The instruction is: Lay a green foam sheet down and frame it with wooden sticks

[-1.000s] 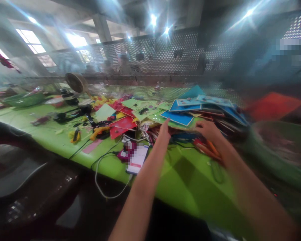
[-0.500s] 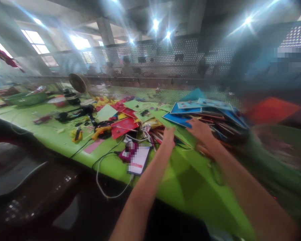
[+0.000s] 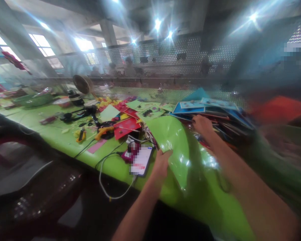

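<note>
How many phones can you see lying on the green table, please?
1: a phone lies face up at the table's near edge, beside the left hand; the card pile may hide others.

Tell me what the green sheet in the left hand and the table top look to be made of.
Green sheet held by the left hand: looks like card or foam in a glossy clear plastic sleeve, since it bows and shows bright glare. Table: a smooth, slightly shiny green covering, perhaps plastic or laminate; it reflects light softly.
</note>
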`<state>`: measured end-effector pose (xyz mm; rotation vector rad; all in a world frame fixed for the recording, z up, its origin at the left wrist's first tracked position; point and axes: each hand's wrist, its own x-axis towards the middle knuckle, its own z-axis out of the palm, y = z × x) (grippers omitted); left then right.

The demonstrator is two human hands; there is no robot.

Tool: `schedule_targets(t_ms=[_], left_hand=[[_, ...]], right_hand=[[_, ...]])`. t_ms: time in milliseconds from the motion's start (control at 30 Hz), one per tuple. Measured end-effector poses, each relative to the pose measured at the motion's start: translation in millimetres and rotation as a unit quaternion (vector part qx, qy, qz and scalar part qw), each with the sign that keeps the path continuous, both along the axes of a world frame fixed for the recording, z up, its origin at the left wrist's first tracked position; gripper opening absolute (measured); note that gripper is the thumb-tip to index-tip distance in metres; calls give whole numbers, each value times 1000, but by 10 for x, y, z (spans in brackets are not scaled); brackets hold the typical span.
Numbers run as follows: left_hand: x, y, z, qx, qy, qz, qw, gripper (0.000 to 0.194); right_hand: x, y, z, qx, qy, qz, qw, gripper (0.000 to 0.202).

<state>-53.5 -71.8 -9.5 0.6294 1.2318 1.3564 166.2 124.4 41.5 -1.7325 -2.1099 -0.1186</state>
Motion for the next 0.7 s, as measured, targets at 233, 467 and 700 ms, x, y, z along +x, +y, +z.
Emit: schedule_targets(t_ms=[233,467,700], left_hand=[[-146,-249,26,18,34,-42,998,30],[-200,-248,23,83,34,-150,985,42],[-264,-128,47,112,30,-187,975,45]], right_hand=[[18,-251,420,-23,106,133,985,40],[-341,-517,641,-155,307,289,893,42],[-189,-479,899,-87,325,272,902,37]])
